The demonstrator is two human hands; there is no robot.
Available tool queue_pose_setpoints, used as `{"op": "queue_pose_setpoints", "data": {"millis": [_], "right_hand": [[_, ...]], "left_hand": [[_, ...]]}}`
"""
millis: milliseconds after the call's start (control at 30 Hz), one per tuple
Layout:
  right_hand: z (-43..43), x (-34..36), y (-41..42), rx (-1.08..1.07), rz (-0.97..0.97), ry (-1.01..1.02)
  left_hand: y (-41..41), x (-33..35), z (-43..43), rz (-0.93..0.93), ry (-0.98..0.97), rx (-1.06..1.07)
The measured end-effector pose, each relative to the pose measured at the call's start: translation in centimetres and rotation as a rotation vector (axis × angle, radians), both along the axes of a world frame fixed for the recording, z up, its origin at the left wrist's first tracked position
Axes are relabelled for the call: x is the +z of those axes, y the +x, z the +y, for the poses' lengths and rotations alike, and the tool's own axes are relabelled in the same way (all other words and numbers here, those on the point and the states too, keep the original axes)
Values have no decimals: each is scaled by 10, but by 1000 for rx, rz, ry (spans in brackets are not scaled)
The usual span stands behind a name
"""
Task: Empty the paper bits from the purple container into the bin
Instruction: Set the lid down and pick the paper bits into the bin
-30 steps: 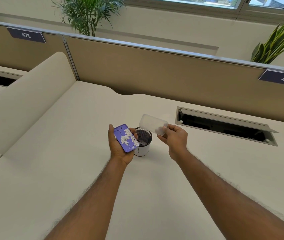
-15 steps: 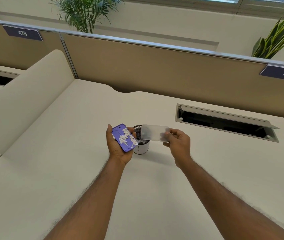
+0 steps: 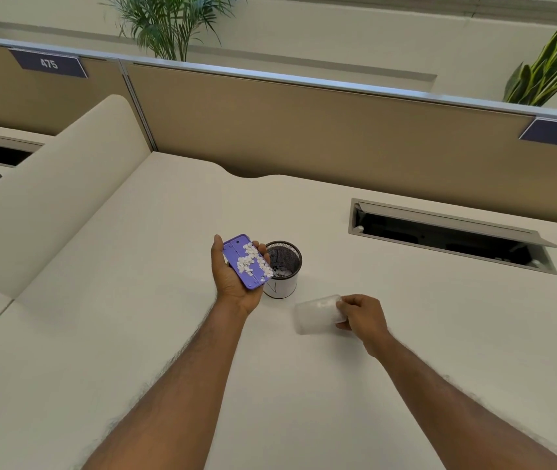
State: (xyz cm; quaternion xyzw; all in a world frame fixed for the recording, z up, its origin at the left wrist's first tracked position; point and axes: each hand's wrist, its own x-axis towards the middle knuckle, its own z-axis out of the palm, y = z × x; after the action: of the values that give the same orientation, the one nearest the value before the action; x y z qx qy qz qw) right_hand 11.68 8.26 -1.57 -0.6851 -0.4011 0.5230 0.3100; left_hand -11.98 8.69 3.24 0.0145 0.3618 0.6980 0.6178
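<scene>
My left hand [image 3: 233, 283] grips the flat purple container [image 3: 236, 256], tilted with its lower right corner at the bin's rim. White paper bits [image 3: 251, 262] lie scattered over its open face. The bin [image 3: 283, 269] is a small round cup with a dark mesh inside and a white wall; some white bits lie at its bottom. My right hand [image 3: 360, 317] holds a clear frosted lid [image 3: 316, 317] low over the desk, in front of and to the right of the bin.
The cream desk [image 3: 134, 334] runs to a tan partition [image 3: 304, 130] at the back. An open cable tray slot [image 3: 450, 234] sits at the right rear. A raised cream divider [image 3: 50, 184] borders the left side. Plants stand behind the partition.
My right hand has carried the clear lid from above the bin down and to the right, close to the desk. My left hand still holds the purple container beside the bin.
</scene>
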Motion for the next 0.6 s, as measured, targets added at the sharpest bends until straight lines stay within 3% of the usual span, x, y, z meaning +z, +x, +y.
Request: {"op": "queue_pose_setpoints", "data": {"millis": [167,300,600], "right_hand": [[0,-13,2,130,-325,57],[3,-12,4,210,-446,142],[43,48,-13,188,-380,474]], "left_hand": [[-4,2,2,28,10,-12],[-9,3,6,85,10,-37],[-11,6,20,169,18,-56]]}}
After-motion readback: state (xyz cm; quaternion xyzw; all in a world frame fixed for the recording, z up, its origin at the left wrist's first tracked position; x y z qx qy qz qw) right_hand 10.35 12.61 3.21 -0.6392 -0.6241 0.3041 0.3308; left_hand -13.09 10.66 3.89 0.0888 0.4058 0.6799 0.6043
